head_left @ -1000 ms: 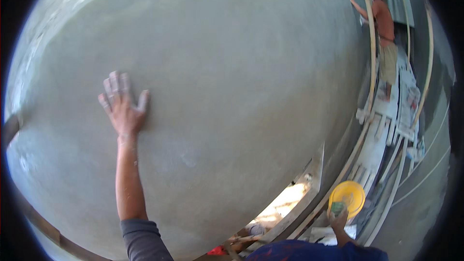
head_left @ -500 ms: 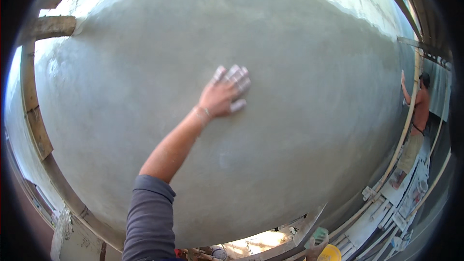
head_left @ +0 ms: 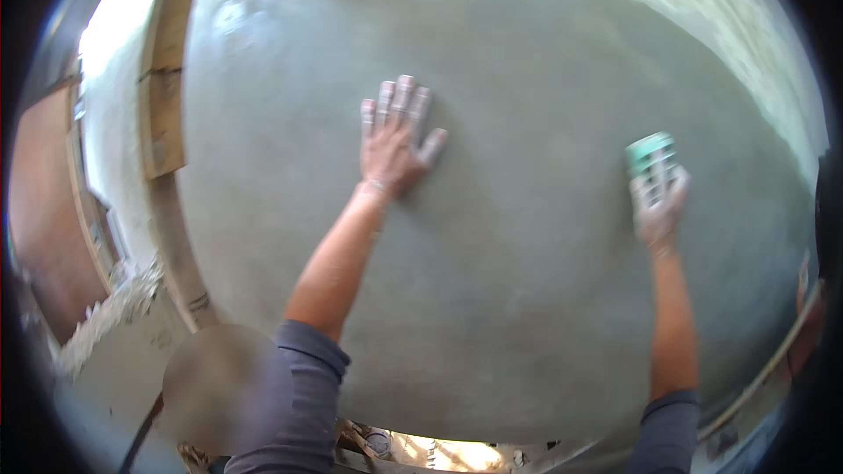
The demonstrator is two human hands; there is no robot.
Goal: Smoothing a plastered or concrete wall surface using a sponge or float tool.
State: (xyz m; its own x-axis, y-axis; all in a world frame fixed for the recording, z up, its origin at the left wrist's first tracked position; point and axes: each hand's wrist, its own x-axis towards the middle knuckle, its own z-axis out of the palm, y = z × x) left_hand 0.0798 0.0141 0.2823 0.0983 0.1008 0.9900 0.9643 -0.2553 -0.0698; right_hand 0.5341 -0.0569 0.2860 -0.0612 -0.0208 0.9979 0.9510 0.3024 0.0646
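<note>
My left hand lies with spread fingers on the grey plastered wall, left of the middle of the view. The fingertips are whitened with powder or plaster. To its right, my right hand grips a green sponge against the same wall, its fingers whitish and slightly blurred. A paler, rougher patch of wall runs along the upper right.
Wooden boards run down the left, beside a reddish-brown panel and a rough-edged ledge. A bright gap shows along the bottom. At the far right, part of another person shows beside a bamboo pole.
My view has swung leftward, pushing the other person to the right edge. My left hand has moved across the wall. My right hand has risen with the sponge from low by the yellow bucket.
</note>
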